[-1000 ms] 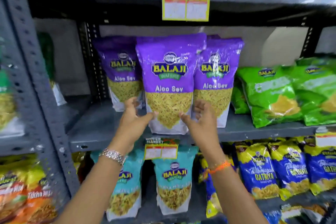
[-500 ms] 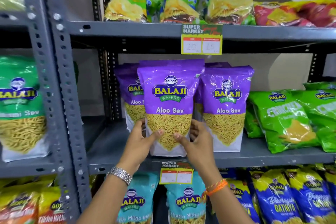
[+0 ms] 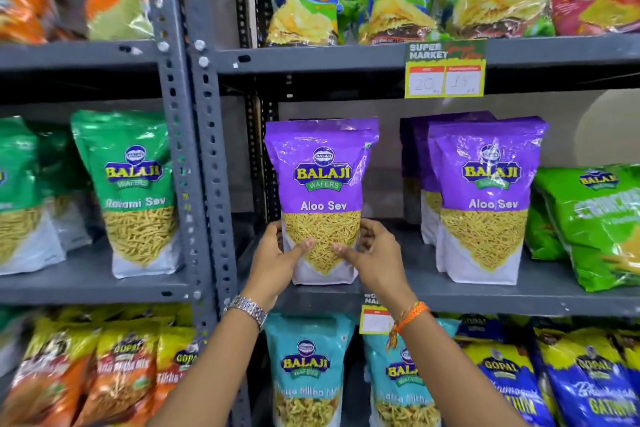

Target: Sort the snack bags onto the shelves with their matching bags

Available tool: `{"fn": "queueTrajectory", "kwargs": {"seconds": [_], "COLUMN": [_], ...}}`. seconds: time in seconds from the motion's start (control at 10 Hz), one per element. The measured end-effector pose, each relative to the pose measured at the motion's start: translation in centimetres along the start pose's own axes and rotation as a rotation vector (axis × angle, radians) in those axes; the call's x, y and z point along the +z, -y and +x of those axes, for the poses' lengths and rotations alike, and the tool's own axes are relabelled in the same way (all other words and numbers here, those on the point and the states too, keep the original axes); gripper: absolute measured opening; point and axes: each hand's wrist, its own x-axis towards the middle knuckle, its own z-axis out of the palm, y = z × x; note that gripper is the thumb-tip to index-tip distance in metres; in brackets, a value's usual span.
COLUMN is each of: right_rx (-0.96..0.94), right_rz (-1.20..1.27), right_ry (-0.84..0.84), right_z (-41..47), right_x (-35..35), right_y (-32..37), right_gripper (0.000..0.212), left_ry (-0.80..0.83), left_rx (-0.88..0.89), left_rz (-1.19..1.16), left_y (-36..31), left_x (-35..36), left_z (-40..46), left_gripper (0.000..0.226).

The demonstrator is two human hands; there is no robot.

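Gripping upright purple bag (image 3: 322, 184) between left hand (image 3: 277, 263), right hand (image 3: 375, 262).

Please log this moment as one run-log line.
step: shelving | object: purple Aloo Sev plastic pouch | left hand: gripping | right hand: gripping | location: grey metal middle shelf, upright

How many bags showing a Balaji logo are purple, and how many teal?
Purple: 2, the held Aloo Sev bag and the Aloo Sev bag right of it.
Teal: 2, the left teal bag and the right teal bag.
Total: 4.
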Motion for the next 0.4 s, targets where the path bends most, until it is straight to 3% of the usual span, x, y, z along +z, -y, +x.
{"fn": "queueTrajectory", "kwargs": {"seconds": [0.2, 0.3, 0.4], "right_rx": [0.020, 0.027, -0.074], "right_rz": [-0.046, -0.059, 0.111], "right_ry": [0.009, 0.050, -0.066], "right_z": [-0.5, -1.6, -3.5], "right_x": [-0.2, -1.2, -3.9], "right_y": [0.8, 2.3, 4.8], "right_gripper": [0.057, 0.073, 0.079], "left_ry": [-0.021, -0.031, -0.124], "left_rx": [0.004, 0.011, 0.108], "left_rz": [0.070, 0.096, 0.112], "left_y": [0.1, -0.1, -0.5], "left_x": [0.0, 0.0, -0.2], "left_z": [0.1, -0.6, -0.8], "left_gripper": [0.043, 0.064, 0.079]}}
